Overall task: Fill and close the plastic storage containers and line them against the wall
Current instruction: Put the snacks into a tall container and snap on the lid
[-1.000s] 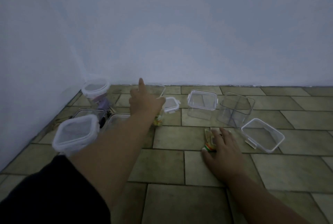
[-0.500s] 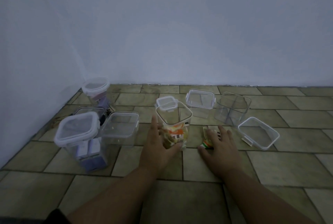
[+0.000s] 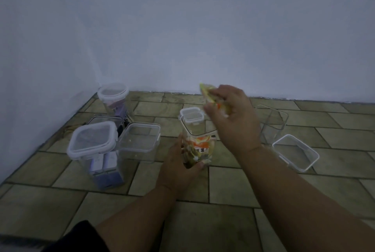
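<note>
A: where's the tall container [image 3: 199, 142]?
B: upright on the floor tiles [image 3: 101, 201], well apart from the wall [image 3: 203, 38]. mouth open, printed packets in the bottom.
A: grips?
B: 2 hands busy. left hand [image 3: 176, 168] clasps its lower part, thumb on the near face. right hand [image 3: 235, 117] pinches a yellow packet [image 3: 209, 95], fingers curled round it, above and just right of the mouth.
A: how to do the drop well?
B: centre the packet over the mouth, narrow end first, brace the base with the left hand. release once it's past the rim. loose lid [image 3: 191, 114] lies just behind, handy for closing.
</note>
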